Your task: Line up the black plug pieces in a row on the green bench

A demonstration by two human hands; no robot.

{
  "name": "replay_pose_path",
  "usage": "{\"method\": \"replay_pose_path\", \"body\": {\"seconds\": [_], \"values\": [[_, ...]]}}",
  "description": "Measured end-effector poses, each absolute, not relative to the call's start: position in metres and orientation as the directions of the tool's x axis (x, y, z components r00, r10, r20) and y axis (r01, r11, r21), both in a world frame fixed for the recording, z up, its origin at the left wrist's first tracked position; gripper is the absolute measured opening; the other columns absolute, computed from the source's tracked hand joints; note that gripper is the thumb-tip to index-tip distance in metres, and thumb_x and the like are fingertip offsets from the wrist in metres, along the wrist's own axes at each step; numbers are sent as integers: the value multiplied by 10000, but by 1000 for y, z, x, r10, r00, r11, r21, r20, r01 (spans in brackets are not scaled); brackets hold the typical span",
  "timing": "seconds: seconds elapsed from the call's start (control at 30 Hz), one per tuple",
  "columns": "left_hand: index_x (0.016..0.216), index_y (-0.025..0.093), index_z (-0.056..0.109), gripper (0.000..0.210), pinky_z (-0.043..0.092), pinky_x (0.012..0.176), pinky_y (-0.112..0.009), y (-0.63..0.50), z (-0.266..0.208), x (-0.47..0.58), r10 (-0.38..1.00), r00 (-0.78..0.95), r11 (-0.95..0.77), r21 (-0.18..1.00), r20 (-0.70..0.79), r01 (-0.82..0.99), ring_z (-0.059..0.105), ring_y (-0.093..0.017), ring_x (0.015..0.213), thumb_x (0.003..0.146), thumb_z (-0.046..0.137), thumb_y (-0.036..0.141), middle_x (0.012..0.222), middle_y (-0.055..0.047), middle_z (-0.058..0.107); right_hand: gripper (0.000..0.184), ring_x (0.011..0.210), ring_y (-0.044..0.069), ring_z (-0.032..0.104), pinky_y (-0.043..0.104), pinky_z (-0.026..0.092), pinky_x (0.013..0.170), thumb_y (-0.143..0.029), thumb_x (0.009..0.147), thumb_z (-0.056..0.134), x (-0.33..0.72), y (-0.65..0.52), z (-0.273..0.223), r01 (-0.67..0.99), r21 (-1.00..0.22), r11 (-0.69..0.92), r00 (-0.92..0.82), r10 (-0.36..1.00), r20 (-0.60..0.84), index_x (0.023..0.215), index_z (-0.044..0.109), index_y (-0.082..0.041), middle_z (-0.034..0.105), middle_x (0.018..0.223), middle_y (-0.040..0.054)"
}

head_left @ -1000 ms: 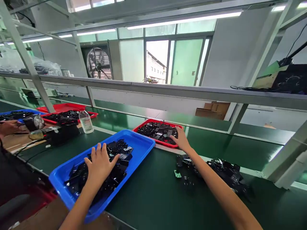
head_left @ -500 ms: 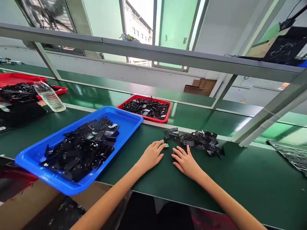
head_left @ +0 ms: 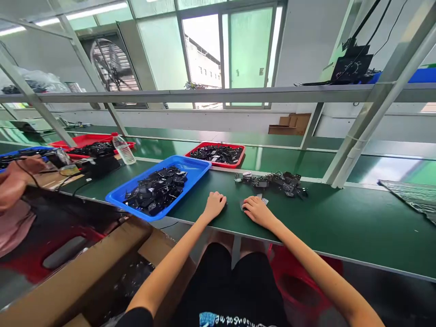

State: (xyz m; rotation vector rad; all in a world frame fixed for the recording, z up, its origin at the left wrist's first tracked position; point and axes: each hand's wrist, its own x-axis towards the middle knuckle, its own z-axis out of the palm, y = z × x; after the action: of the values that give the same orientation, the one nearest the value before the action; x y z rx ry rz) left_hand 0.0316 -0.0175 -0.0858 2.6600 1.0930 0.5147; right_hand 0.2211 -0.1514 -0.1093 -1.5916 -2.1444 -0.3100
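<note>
My left hand (head_left: 214,205) rests on the green work table with its fingers curled in. A tiny dark bit shows at its fingertips, too small to name. To its right, my right hand (head_left: 258,211) bends its fingers over a small flat grey piece (head_left: 265,200), mostly covered by the hand. Just beyond both hands lies a loose pile of small black plastic parts (head_left: 288,182). Left of my left hand, a blue tray (head_left: 199,169) holds a heap of similar black parts (head_left: 156,188).
A red tray (head_left: 242,156) of black parts stands behind the pile. A water bottle (head_left: 124,149) and another red tray (head_left: 90,140) are at the left, near another person's arm (head_left: 17,179). A slanted shelf post (head_left: 354,141) rises at the right. An open cardboard box (head_left: 85,268) sits below left.
The view has levelled and shifted back. My left hand has drawn back from the pile and its fingers have curled. My right hand's spread fingers have bent down over the grey piece.
</note>
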Motion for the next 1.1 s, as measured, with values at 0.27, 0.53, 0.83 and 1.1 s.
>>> {"method": "replay_pose_path", "body": {"seconds": [0.27,0.53,0.83,1.1], "values": [[1178,157,563,332,509,912,-418,-24,-87,16,690,657,-721,368,304,587,579,-194,1053,922,548,367,1197,-88,574,155,1049,205,575,403,500,892,-228,925,591,198,-148,-116,927,-197,318,-181,843,507,1058,609,-148,608,1109,59],[1211,174,558,362,455,990,-467,-32,-88,-11,530,809,-826,370,254,426,536,-223,1148,902,577,361,1281,-95,536,171,1205,240,509,471,440,1007,-225,915,609,198,-154,-115,905,-298,304,-133,867,480,1061,615,-138,562,1264,80],[1170,168,594,300,369,1079,-482,-41,-91,-11,508,801,-848,350,316,399,483,-227,1236,895,554,283,1281,-96,562,321,1013,267,545,434,463,922,-363,819,727,191,-157,-105,925,-334,184,-23,902,432,985,654,-98,598,994,114],[1026,192,639,209,449,1022,-421,-47,-81,-18,540,778,-840,276,322,468,547,-224,1149,858,522,239,1183,-92,616,428,1113,197,559,298,456,995,-106,766,685,188,-168,-105,873,-407,270,-54,881,469,1181,619,-185,621,1165,65]]}}
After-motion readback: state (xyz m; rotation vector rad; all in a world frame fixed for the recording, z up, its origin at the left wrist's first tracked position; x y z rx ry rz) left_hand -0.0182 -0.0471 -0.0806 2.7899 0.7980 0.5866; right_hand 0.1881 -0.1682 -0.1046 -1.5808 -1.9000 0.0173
